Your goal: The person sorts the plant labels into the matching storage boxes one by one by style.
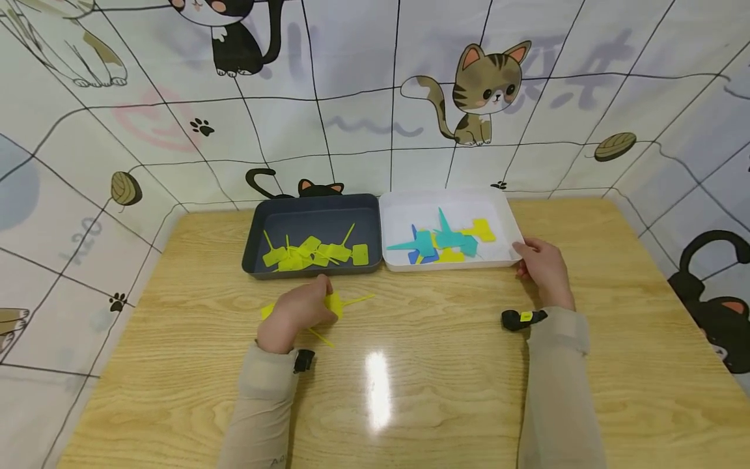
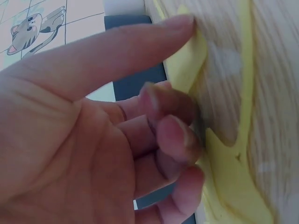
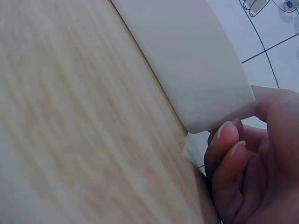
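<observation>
My left hand point(image 1: 299, 309) is low over the table among several yellow tags with thin tails. In the left wrist view, one yellow tag point(image 2: 188, 63) lies between thumb and bent fingers, the thumb tip right at it. Another yellow tag point(image 2: 238, 182) lies beside the fingertips. My right hand point(image 1: 545, 267) grips the front right corner of a white tray point(image 1: 510, 228), thumb on the rim and fingers bent under the corner. Teal tags point(image 1: 451, 239), blue and yellow ones lie in that tray.
A dark grey tray point(image 1: 253, 244) holding several yellow tags point(image 1: 307, 251) stands against the white tray's left side. Both trays are at the back of the wooden table point(image 1: 433, 365), before a cat-patterned wall covering point(image 1: 357, 124). Each wrist wears a black strap.
</observation>
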Demonstrator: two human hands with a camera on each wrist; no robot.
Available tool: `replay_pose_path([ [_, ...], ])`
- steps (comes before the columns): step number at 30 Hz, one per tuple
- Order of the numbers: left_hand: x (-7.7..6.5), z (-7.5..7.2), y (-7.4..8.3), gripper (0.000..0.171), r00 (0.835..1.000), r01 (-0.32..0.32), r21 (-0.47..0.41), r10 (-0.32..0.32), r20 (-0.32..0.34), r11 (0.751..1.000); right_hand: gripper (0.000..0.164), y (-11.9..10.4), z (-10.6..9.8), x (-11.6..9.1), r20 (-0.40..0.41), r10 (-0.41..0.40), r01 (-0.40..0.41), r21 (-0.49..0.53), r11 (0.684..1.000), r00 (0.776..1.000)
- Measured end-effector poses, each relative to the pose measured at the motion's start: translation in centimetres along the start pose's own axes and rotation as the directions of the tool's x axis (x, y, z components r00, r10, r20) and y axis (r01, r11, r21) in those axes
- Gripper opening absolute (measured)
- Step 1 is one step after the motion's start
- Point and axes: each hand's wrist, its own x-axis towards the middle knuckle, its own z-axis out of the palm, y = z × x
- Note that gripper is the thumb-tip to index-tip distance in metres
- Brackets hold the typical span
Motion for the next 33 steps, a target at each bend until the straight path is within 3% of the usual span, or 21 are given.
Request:
replay_pose_path([
  [9, -0.10, -0.20, 0.09, 0.046, 1.000, -0.012, 0.008, 0.012, -0.014, 1.000, 0.064, 0.04, 0.00, -0.07, -0.007, 0.000, 0.000, -0.003, 1.000, 1.000],
  [19, 0.46, 0.37, -0.38, 0.008, 0.992, -0.116, -0.005, 0.116, -0.046, 0.993, 0.063, 0.19, 0.08, 0.02, -0.003, -0.013, 0.013, 0.010, 1.000, 1.000],
  [24, 0.74, 0.15, -0.31, 0.011, 0.987, -0.147, -0.038, 0.145, -0.068, 0.988, 0.063, 0.42, 0.04, 0.44, -0.019, -0.033, 0.033, 0.000, 0.999, 0.999],
  [28, 0.70, -0.21, -0.06, 0.025, 0.964, -0.226, -0.053, 0.215, -0.158, 0.973, 0.062, 0.65, 0.02, 0.54, -0.023, -0.047, 0.047, 0.003, 0.999, 0.999],
  [33, 0.61, -0.46, 0.19, 0.026, 0.914, -0.310, -0.078, 0.274, -0.300, 0.947, 0.061, 0.67, 0.02, 0.39, -0.025, -0.057, 0.057, 0.004, 0.998, 0.998],
])
